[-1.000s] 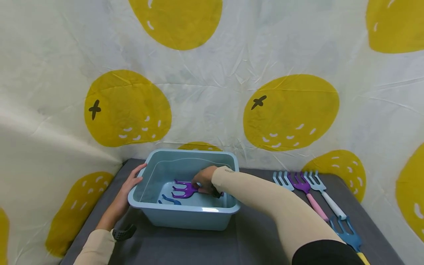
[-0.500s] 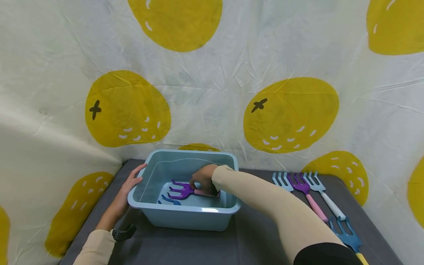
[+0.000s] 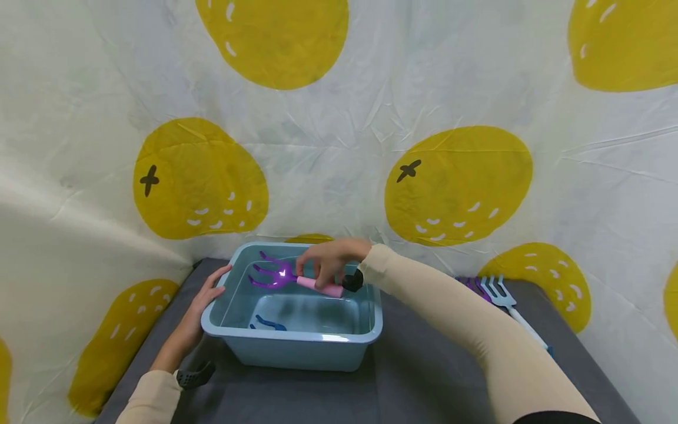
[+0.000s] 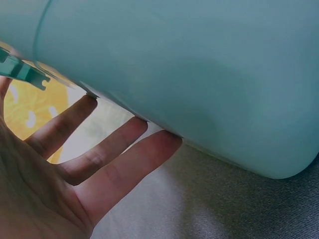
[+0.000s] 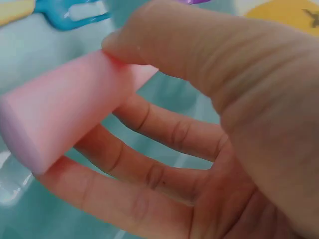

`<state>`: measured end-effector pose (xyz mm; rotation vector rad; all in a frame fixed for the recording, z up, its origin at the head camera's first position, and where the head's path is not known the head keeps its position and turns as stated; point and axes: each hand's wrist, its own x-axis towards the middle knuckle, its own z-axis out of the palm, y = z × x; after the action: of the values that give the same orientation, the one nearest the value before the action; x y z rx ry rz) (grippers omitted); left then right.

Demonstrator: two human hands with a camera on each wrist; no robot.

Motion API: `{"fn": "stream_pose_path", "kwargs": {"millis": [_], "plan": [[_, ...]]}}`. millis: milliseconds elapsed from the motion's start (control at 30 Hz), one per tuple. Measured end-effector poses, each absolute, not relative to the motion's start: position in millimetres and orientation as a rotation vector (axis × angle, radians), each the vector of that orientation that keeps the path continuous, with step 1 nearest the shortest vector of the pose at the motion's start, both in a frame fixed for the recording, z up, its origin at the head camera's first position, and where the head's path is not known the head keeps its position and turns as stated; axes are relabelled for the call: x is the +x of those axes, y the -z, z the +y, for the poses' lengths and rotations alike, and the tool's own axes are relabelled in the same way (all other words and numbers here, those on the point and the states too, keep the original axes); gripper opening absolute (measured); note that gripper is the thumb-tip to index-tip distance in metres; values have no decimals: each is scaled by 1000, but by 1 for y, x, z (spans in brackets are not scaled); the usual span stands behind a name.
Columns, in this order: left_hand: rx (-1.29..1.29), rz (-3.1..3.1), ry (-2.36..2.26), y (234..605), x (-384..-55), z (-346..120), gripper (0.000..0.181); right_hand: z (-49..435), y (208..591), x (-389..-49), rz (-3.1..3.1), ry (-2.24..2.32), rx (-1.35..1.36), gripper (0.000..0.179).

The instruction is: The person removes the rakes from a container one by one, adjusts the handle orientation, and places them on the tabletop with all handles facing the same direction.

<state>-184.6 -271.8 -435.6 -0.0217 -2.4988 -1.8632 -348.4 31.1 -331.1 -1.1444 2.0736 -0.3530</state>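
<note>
My right hand [image 3: 332, 259] pinches the pink handle [image 5: 70, 107] of a small garden hand fork [image 3: 281, 275] with purple tines. The fork is raised above the floor of a light blue plastic tub [image 3: 291, 353], its tines pointing left. Beneath it in the tub lies a blue hand fork [image 3: 271, 323]; the front wall hides most of that one, though its yellow handle shows in the right wrist view. My left hand [image 3: 197, 309] touches the tub's left side, and in the left wrist view the extended fingers [image 4: 132, 169] press their tips against the wall.
On the right of the grey table [image 3: 413, 388] lie more hand forks: a light blue one [image 3: 498, 291], a purple one [image 3: 471, 285] partly behind my right sleeve, and a dark blue one mostly hidden. A white cloth with yellow fruit print [image 3: 339, 165] hangs behind.
My right hand has lifted the purple fork from the tub's floor up to about rim height. The left hand stays against the tub, and the blue fork lies where it was.
</note>
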Motion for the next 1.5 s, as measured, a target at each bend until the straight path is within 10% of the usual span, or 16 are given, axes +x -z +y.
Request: {"fn": "stream_pose_path", "kwargs": {"millis": [700,1500], "plan": [[-45,-2510,1876,436,-191,-271,59,156,268,-324,2147,693,-983,50],[-44,-2516,1894,434,-190,-277,61,332,336,-290,2221,1079,-852,48]]}}
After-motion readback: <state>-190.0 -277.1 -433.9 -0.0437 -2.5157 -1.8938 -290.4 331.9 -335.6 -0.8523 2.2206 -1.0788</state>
